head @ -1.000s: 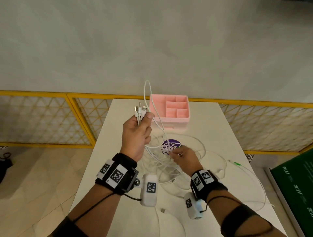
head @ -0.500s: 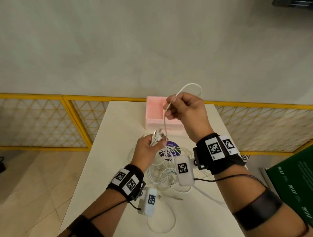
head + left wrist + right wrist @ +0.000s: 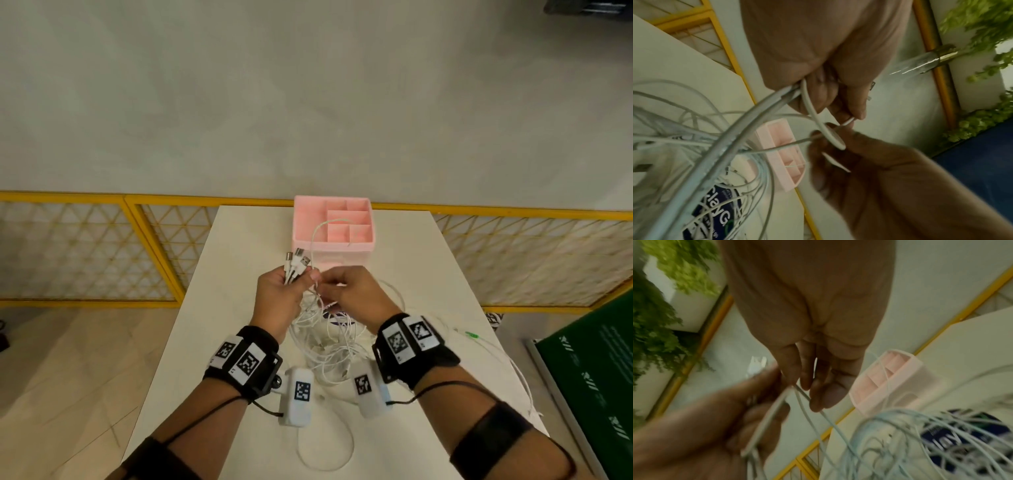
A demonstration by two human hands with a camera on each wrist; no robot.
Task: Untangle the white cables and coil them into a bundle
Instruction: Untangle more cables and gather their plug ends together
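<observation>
The left hand (image 3: 279,301) is clenched round a sheaf of thin white cables (image 3: 322,339), its grip taken just below their plugs, so the white and metal connector ends (image 3: 297,262) fan up out of the fist. Right against it, the right hand (image 3: 352,294) pinches a single strand between thumb and fingertips (image 3: 819,400); the wrist views are blurred, but it looks to be the strand that loops up and over the pink plastic compartment box (image 3: 356,245) just beyond the hands.

Below both grips the cables hang in a loose snarl onto the white tabletop (image 3: 239,274), draped over a round dark-blue printed lid or label (image 3: 721,216) directly under the hands. More slack trails off to the right-hand side and one loop lies near the person.

The risk, as I judge it, is in pulling. The pinched strand passes across the box, so a tug could drag or tip that light box. Drawing one cable through the snarl while the left fist keeps the ends clamped could also cinch a knot tighter, or whip a plug loose.
</observation>
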